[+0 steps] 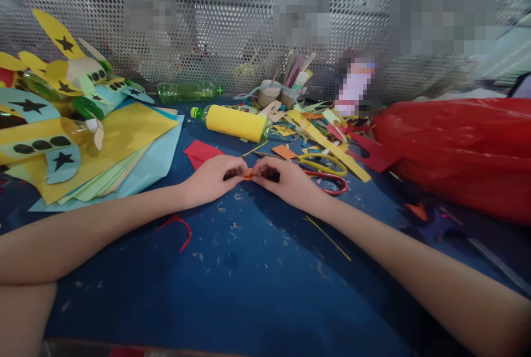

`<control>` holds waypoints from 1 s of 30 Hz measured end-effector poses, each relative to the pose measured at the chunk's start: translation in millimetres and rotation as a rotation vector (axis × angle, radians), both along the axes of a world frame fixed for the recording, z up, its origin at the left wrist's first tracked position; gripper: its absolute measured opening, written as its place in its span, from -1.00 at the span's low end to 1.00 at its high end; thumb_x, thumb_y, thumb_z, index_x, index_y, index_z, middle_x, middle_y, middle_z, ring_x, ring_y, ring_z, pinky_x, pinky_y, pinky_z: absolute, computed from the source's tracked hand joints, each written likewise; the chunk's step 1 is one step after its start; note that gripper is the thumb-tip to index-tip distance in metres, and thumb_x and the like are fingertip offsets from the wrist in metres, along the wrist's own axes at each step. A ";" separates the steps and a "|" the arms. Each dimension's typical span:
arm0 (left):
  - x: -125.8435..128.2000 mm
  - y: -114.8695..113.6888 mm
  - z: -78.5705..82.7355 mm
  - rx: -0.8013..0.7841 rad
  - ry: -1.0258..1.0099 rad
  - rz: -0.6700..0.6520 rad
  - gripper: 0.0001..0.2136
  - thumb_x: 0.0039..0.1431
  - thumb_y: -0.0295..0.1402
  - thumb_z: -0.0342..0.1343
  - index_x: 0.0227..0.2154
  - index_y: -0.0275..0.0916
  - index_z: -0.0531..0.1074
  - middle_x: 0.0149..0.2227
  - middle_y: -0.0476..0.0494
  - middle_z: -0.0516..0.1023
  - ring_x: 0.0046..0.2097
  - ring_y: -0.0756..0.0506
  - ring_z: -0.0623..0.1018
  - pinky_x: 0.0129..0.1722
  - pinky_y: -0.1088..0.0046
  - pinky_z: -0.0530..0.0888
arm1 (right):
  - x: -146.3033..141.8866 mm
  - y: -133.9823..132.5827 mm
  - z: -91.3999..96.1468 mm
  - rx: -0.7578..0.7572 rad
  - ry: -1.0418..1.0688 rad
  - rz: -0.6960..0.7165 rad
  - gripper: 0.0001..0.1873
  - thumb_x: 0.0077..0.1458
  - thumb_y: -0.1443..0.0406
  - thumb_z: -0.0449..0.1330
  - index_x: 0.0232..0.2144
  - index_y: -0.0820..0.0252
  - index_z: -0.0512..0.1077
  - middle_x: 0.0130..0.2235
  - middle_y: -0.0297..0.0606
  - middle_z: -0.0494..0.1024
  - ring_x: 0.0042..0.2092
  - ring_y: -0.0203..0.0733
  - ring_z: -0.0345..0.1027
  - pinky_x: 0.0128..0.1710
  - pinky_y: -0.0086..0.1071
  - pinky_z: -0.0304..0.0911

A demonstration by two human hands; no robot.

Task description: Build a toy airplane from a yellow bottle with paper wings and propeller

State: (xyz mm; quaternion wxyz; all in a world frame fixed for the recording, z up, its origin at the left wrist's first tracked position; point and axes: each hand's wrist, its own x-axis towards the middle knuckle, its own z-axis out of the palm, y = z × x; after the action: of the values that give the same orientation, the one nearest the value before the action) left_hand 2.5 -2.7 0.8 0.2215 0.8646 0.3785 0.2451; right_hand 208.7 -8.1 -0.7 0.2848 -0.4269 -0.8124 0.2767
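Observation:
My left hand [213, 178] and my right hand [286, 180] meet at the middle of the blue table [249, 290]. Both pinch a small orange paper piece [248, 174] between their fingertips, fingers curled. Just behind the hands lie a red paper piece [201, 152] and a green bottle wrapped in yellow paper [234, 122] on its side. Scissors with yellow and red handles [327, 171] rest to the right of my right hand.
A stack of coloured paper sheets [120, 152] and bottle planes with star wings [50, 108] fill the left. A red plastic bag [460, 146] lies right. Paper strips [327, 141], a green bottle [186, 91] and cups of sticks [286, 88] stand by a perforated wall.

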 end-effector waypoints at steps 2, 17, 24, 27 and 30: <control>-0.6 0.8 -0.8 0.061 0.034 -0.026 -0.88 0.15 -0.53 0.05 -0.31 -0.22 0.43 -0.35 -0.02 0.50 -0.29 -0.04 0.47 -0.27 0.42 0.39 | 0.5 0.8 -1.3 0.009 -0.012 0.006 -0.98 0.08 0.35 0.17 -0.37 0.17 0.41 -0.42 -0.34 0.49 -0.42 -0.29 0.34 -0.39 -0.39 0.30; -3.1 1.4 3.8 0.101 0.110 -0.065 -0.92 0.18 -0.46 0.09 -0.34 -0.25 0.48 -0.31 -0.06 0.52 -0.20 -0.06 0.48 -0.16 0.38 0.41 | 11.4 9.3 -9.0 0.573 -0.274 0.215 -0.78 0.24 0.26 0.08 -0.31 0.18 0.52 -0.28 -0.16 0.52 -0.24 -0.16 0.36 -0.22 -0.26 0.33; -3.8 3.0 3.3 0.110 0.113 -0.079 -0.91 0.21 -0.43 0.07 -0.35 -0.24 0.48 -0.30 -0.08 0.50 -0.19 -0.08 0.48 -0.15 0.36 0.40 | 9.5 5.6 -4.1 0.751 -0.521 0.216 -0.68 0.28 0.28 -0.01 -0.36 0.22 0.51 -0.29 -0.09 0.52 -0.21 -0.07 0.32 -0.19 -0.18 0.30; -3.9 2.8 2.9 0.140 0.142 -0.103 -0.89 0.24 -0.44 0.03 -0.35 -0.27 0.46 -0.31 -0.10 0.50 -0.18 -0.09 0.46 -0.15 0.37 0.37 | 7.8 5.8 -5.4 0.753 -0.499 0.203 -0.71 0.27 0.29 0.00 -0.36 0.24 0.48 -0.30 -0.08 0.50 -0.22 -0.08 0.32 -0.17 -0.20 0.29; -3.8 3.4 1.0 0.197 0.178 -0.132 -0.86 0.28 -0.44 -0.01 -0.33 -0.28 0.43 -0.30 -0.12 0.49 -0.18 -0.10 0.44 -0.14 0.36 0.35 | 7.1 6.3 -6.3 0.662 -0.408 0.186 -0.79 0.24 0.30 0.04 -0.36 0.26 0.44 -0.31 -0.10 0.48 -0.24 -0.10 0.31 -0.19 -0.22 0.29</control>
State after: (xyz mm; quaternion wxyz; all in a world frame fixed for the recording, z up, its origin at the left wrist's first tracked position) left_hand -1.3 0.6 1.8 0.1167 0.9234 0.3132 0.1886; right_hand 215.8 -1.8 -7.0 0.2135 -0.2830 -0.9327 -0.0660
